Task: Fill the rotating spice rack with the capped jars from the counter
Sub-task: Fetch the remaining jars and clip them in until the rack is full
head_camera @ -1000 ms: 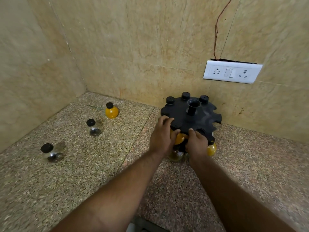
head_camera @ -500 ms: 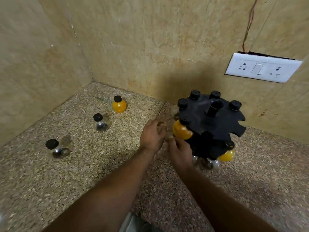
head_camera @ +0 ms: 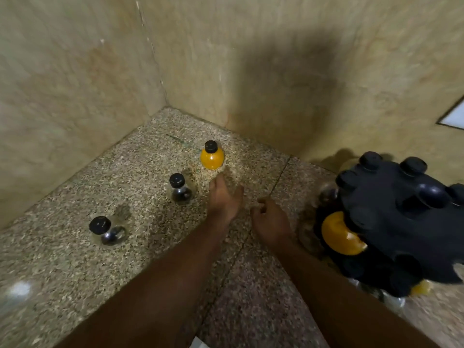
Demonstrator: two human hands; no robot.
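The black rotating spice rack (head_camera: pixel 406 222) stands at the right, with several black-capped jars hung in its slots, one an orange jar (head_camera: pixel 339 234) on its left side. Three capped jars stand loose on the speckled counter (head_camera: pixel 75 259): an orange jar (head_camera: pixel 212 156) near the corner, a clear jar (head_camera: pixel 179 189) in front of it, and another clear jar (head_camera: pixel 106 229) further left. My left hand (head_camera: pixel 224 197) stretches out empty, fingertips just short of the loose orange jar. My right hand (head_camera: pixel 270 222) hovers loosely curled and empty, left of the rack.
Tiled walls meet in a corner behind the loose jars. A white switch plate (head_camera: pixel 454 116) shows at the right edge of the wall. A tile seam (head_camera: pixel 278 179) runs across the counter between the hands.
Both hands have let go of the rack and moved left. My left hand has reached out toward the loose orange jar. The view has swung left, pushing the rack toward the right edge.
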